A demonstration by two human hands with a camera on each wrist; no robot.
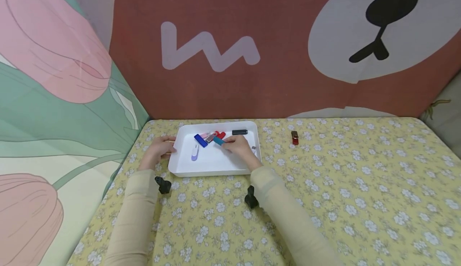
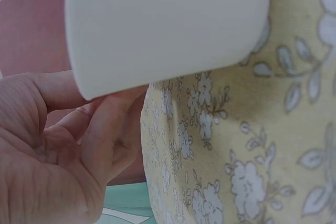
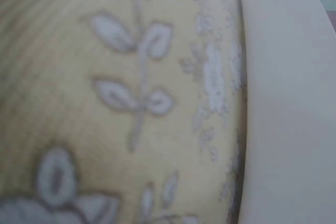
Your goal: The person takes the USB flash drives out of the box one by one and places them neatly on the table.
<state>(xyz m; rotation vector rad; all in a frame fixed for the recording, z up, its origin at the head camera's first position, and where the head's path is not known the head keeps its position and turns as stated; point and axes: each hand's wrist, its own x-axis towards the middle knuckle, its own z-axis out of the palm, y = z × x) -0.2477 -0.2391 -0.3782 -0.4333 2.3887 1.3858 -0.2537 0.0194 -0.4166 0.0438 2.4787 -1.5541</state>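
Note:
A white tray [image 1: 212, 169] holds several small USB sticks. My left hand [image 1: 157, 152] grips its left side; in the left wrist view the hand [image 2: 68, 145] has its thumb and fingers at the rim of the tray [image 2: 163, 30]. Over the middle of the tray, my right hand [image 1: 239, 149] pinches a teal stick [image 1: 218, 141] by one end. Beside that stick lie a blue stick [image 1: 200, 140], a silver one [image 1: 210, 138] and a red one [image 1: 221, 135]. The right wrist view shows the tray's outer wall [image 3: 289, 108] but no hand.
A lilac stick [image 1: 195, 153] lies at the tray's left, a black one [image 1: 239, 132] near its back right. Another, partly hidden, sits beside my right hand. A dark red stick [image 1: 295, 138] rests on the flowered tablecloth [image 1: 345, 194], right of the tray. A printed curtain [image 1: 216, 90] hangs behind.

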